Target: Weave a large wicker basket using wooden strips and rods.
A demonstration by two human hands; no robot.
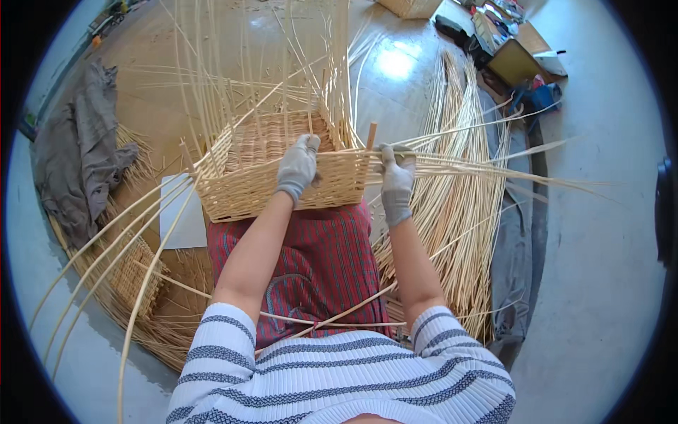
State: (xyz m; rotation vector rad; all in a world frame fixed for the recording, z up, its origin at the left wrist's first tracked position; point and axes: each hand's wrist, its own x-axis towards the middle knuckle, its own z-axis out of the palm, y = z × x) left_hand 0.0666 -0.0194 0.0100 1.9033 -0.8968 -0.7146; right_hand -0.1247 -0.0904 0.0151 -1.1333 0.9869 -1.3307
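Observation:
A half-woven rectangular wicker basket (244, 194) rests on my lap, with tall upright stakes rising from its rim. My left hand (298, 167), in a grey glove, presses on the near wall's top edge. My right hand (397, 184), also gloved, grips a bundle of long willow rods (487, 169) at the basket's right corner, beside a short wooden corner post (370, 136). The rods stretch out to the right.
A large pile of loose willow rods (459, 212) lies on the floor to my right. A grey cloth (81, 155) and a flat woven piece (134, 275) lie at my left. Long rods curve out at the lower left. Boxes and tools (512, 49) sit at the far right.

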